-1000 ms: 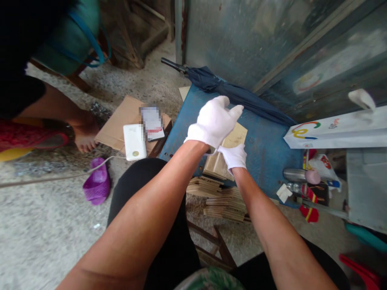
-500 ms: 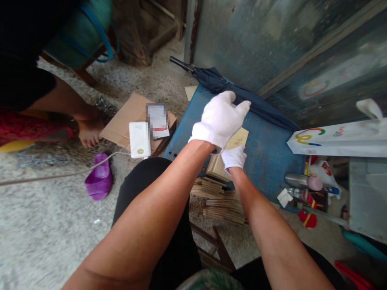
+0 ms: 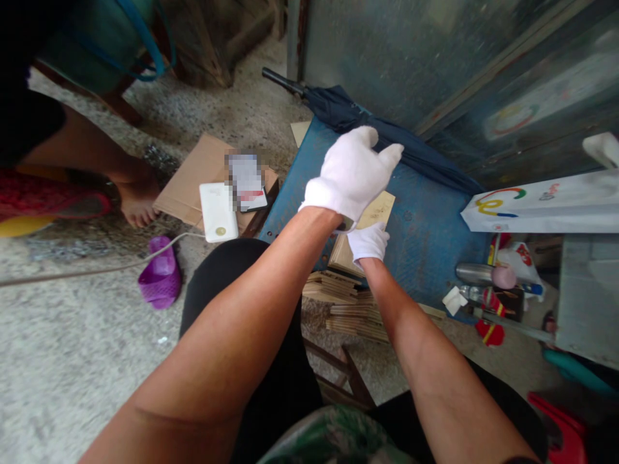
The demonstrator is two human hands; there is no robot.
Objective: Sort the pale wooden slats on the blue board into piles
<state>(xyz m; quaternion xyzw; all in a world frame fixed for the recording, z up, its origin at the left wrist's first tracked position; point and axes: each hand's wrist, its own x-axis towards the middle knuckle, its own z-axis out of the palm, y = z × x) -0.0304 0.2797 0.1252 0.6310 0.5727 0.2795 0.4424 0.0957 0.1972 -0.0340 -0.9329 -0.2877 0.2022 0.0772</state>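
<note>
My left hand (image 3: pixel 355 169), in a white glove, is above the far part of a thin pale wooden board (image 3: pixel 380 209). Its thumb and forefinger stand apart with nothing visible between them; the other fingers are hidden beneath the palm. My right hand (image 3: pixel 368 243), also gloved in white, is closed on the near edge of that board, its fingertips partly hidden. Under and beside the right wrist lies a stack of similar boards (image 3: pixel 347 256) at the edge of the blue table (image 3: pixel 425 238). More stacked boards (image 3: pixel 329 287) sit lower, in front of the table.
A folded dark umbrella (image 3: pixel 416 151) lies along the table's back. To the right are a white paper bag (image 3: pixel 541 205) and a steel flask (image 3: pixel 474 274). Left are a white power bank (image 3: pixel 218 212) on cardboard (image 3: pixel 188 177), a purple slipper (image 3: pixel 159 277) and another person's foot (image 3: pixel 140 200).
The whole view has shifted slightly, so most things appear higher. Both hands keep nearly the same pose around the board.
</note>
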